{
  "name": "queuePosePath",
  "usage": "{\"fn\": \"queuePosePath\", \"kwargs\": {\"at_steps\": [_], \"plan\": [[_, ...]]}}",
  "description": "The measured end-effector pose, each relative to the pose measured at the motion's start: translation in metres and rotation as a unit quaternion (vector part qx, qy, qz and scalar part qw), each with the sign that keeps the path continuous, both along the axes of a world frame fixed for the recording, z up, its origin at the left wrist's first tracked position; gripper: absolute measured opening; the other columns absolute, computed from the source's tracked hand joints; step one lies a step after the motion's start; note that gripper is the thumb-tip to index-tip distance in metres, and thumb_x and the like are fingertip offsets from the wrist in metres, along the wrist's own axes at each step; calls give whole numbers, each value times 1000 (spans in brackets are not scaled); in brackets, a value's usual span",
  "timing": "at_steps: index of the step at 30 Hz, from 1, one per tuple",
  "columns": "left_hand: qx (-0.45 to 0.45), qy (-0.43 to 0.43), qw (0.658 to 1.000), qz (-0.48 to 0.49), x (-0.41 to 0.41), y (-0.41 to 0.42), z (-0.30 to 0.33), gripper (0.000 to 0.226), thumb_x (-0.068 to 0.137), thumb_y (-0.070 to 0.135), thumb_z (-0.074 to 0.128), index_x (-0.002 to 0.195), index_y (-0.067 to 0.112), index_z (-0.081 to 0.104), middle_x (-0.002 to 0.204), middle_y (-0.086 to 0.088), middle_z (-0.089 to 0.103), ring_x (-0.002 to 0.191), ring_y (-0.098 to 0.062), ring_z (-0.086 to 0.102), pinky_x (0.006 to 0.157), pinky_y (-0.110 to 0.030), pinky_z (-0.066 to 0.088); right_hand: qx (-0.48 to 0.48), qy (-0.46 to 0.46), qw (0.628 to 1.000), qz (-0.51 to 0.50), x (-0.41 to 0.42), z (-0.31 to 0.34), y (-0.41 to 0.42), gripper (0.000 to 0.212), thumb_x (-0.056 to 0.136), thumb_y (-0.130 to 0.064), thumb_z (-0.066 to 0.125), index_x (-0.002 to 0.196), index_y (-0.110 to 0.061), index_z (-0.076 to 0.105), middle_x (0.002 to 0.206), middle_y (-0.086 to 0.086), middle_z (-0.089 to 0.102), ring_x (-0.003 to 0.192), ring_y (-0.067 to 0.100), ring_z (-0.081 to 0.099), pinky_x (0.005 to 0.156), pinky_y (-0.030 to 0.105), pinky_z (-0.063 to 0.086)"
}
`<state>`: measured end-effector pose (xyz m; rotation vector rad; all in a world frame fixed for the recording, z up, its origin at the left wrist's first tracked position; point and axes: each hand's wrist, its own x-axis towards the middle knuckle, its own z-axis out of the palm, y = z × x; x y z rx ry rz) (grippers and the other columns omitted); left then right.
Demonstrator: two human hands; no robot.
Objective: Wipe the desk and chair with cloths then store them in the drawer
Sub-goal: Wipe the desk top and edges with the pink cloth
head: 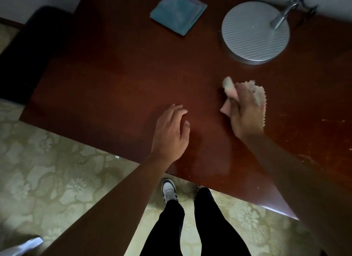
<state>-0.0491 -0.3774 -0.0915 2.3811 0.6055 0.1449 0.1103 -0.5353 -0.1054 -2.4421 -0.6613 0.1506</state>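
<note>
A dark wooden table [114,80] is seen from above; a pink cloth [230,95] is bunched in the grip of the right hand [245,112], pressed to the surface near a round lamp base [255,32]; the left hand [171,133] is held spread and empty; a folded blue cloth [178,11] lies at the far edge; wiping seems underway, and strokes across the unwiped surface are likely called for next.

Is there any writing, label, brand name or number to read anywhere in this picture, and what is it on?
None can be read.
The blue cloth, the pink cloth gripped by the right hand, the ribbed lamp base and the desk show no text.
The shoe bears dark markings, too blurred to tell as letters.
The small white tag at the desk edge is too small to read.
</note>
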Motion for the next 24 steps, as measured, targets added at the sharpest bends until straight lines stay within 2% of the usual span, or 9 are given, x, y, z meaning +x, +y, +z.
{"fn": "queuePosePath", "kwargs": {"at_steps": [2, 5, 8, 10, 12, 15, 18, 21, 24], "plan": [[-17, -6, 1000, 0, -1, 3, 0, 35, 96, 19, 50, 130, 10, 55, 142, -4, 51, 141, -18, 36, 114, -29, 24, 15, 6, 998, 58, -41, -2, 6, 45, 98, -22, 44, 139, -2, 47, 140, 17, 51, 133, 33, 44, 113, 52, 31], [-32, -5, 999, -10, -6, 7, 4, 34, 99, 19, 48, 131, 9, 55, 142, -5, 51, 140, -19, 37, 115, -33, 26, 22, 64, 989, 128, -129, -2, 12, 53, 94, -28, 46, 141, -4, 43, 145, 17, 45, 137, 37, 39, 112, 57, 33], [-37, 3, 999, -22, -9, 14, 7, 33, 100, 20, 47, 131, 9, 55, 142, -4, 51, 141, -17, 36, 116, -31, 25, 21, 19, 980, 195, -169, -2, 6, 54, 91, -19, 48, 143, -8, 39, 154, 8, 32, 145, 23, 26, 115, 49, 31], [-25, 2, 999, -33, -12, 19, 8, 33, 99, 18, 49, 130, 7, 55, 141, -6, 52, 140, -18, 38, 115, -28, 24, 40, 35, 986, 159, -149, -2, 1, 53, 92, -15, 56, 143, -12, 42, 151, 8, 40, 142, 25, 33, 113, 53, 34], [-17, 1, 999, -34, -11, 21, 8, 32, 99, 16, 51, 129, 7, 57, 139, -5, 54, 138, -17, 39, 113, -24, 23, 27, 10, 998, 64, -106, 0, 2, 48, 93, -12, 56, 139, -8, 47, 143, 13, 46, 134, 29, 40, 109, 55, 35], [-11, 2, 1000, -26, -10, 19, 8, 31, 99, 18, 51, 128, 9, 57, 137, -3, 55, 137, -15, 40, 112, -23, 26, 10, -44, 997, -60, -24, 6, 12, 40, 97, -9, 49, 134, 3, 50, 134, 24, 53, 125, 33, 41, 111, 46, 26], [-3, 1, 1000, -23, -10, 17, 7, 31, 99, 20, 50, 129, 10, 56, 138, -1, 54, 137, -12, 38, 111, -14, 21, -12, -72, 997, -17, 34, 10, 41, 32, 95, -11, 48, 123, 3, 59, 117, 24, 61, 108, 40, 51, 99, 45, 31], [-1, -2, 1000, -26, -12, 20, 6, 31, 99, 19, 50, 128, 10, 57, 138, -2, 54, 137, -13, 39, 107, -3, 13, -19, -67, 997, 33, 38, 5, 68, 37, 95, -14, 48, 128, -1, 58, 127, 19, 60, 119, 37, 52, 107, 43, 33], [9, -16, 1000, -2, -14, 24, 5, 27, 96, 10, 54, 121, 4, 61, 130, -9, 59, 130, -22, 47, 109, -13, 23, 18, -30, 991, 128, -23, 4, 58, 40, 94, -20, 49, 129, -4, 57, 128, 16, 60, 119, 34, 55, 105, 50, 39]]}}
